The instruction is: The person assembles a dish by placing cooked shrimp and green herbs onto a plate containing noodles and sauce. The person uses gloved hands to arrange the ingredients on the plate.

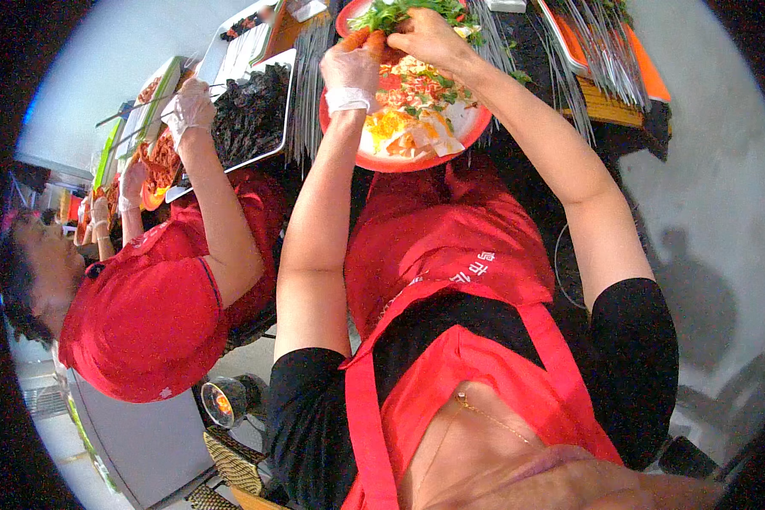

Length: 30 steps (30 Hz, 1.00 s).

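Note:
My left hand (pixel 348 75), in a thin clear glove, is over the far left rim of a red-rimmed white bowl (pixel 472 132). Its fingers are closed, with orange-brown pieces showing at the tips; whether these are food or sauce-stained fingertips I cannot tell. Opposite it, my right hand (pixel 431 40) has its fingers bent together close to the left fingertips, and what they pinch is hidden. Pale and yellow slices (pixel 408 136) lie in the near part of the bowl, with chopped reddish and green bits behind. Leafy greens (pixel 391 14) fill a second red bowl (pixel 343 23) just beyond.
Thin metal skewers (pixel 599 59) fan out at the right over an orange-edged tray; more lie left of the bowl. To the left sits a white tray (pixel 289 72) of dark food. A co-worker in red (pixel 144 314) works there with gloved hands beside trays of reddish food (pixel 157 174).

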Motion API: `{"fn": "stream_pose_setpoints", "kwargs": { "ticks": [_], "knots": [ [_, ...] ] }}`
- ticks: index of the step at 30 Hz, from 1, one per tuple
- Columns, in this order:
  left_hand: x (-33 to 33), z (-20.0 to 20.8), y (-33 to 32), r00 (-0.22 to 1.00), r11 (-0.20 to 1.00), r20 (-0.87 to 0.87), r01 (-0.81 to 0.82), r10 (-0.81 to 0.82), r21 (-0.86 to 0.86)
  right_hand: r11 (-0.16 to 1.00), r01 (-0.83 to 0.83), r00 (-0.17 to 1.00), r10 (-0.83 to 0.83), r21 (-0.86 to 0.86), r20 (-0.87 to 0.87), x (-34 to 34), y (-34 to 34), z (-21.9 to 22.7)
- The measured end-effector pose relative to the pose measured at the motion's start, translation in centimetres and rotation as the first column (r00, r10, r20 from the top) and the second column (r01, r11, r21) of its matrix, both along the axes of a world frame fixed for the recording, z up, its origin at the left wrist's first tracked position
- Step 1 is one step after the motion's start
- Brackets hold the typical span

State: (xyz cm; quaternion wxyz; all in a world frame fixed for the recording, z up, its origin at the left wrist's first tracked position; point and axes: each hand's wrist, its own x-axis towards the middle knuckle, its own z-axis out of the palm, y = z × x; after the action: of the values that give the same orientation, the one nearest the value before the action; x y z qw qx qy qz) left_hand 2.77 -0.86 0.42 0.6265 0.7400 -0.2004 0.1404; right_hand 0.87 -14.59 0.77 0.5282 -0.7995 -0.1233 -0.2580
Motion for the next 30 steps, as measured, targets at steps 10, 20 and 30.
{"fn": "stream_pose_setpoints", "kwargs": {
  "ticks": [10,20,30],
  "knots": [
    [-0.2,2.1,2.8,0.893,0.916,0.445,-0.230,0.064,0.329,0.938,-0.053,0.997,0.072,0.343,-0.042,-2.0,2.5,4.5],
    [6.6,-2.0,5.6,0.987,0.958,0.062,0.126,-0.147,0.258,0.888,0.084,0.981,0.007,0.452,-0.196,-4.9,0.6,4.0],
    [5.3,-3.8,2.0,0.964,0.332,0.148,-0.217,0.221,0.918,0.906,0.221,0.975,-0.192,0.361,-0.115,-4.7,-2.2,-0.3]
  ]
}}
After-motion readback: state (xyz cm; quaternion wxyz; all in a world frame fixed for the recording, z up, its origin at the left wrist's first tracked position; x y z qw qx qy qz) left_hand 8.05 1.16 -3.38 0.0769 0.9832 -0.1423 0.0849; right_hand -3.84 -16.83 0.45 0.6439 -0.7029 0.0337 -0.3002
